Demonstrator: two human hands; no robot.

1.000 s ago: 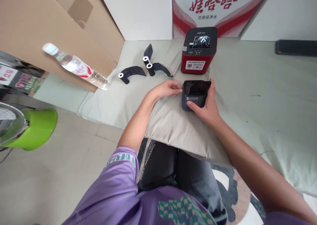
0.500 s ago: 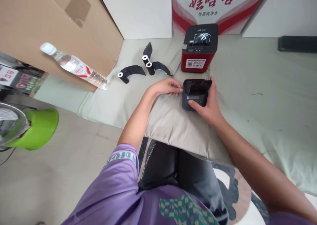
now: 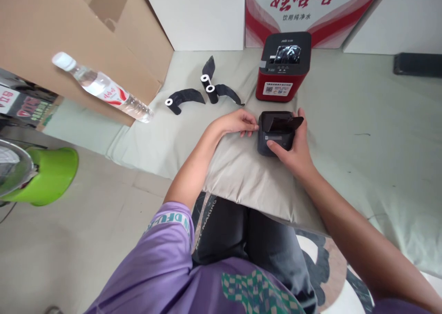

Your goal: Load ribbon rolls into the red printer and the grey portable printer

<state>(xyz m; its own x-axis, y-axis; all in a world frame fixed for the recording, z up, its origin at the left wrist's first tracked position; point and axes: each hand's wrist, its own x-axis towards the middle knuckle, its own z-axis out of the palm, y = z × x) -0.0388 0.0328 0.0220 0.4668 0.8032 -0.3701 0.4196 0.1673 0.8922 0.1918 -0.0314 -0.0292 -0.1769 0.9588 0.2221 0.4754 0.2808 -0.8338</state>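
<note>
A small black printer [image 3: 264,143] stands on the cloth-covered surface in front of me. A dark, glossy strip or flap [image 3: 283,124] lies across its top and juts out to the right; I cannot tell which it is. My right hand [image 3: 293,143] grips the printer, thumb on the front and fingers around the right side. At the printer's left side is my left hand [image 3: 243,122], fingers curled and tips pressed together against the edge. Anything pinched there is too small to make out.
Behind the printer stands a larger red-and-black printer [image 3: 281,67]. Left of it lie black rolls [image 3: 212,94] with loose tails. A water bottle [image 3: 103,88] leans by a cardboard box [image 3: 138,42]. A dark bar [image 3: 417,64] lies at far right.
The view has shifted slightly, so most things appear a little farther right. The dark piece on the printer reaches slightly farther right and lower. Both hands keep their places at the printer.
</note>
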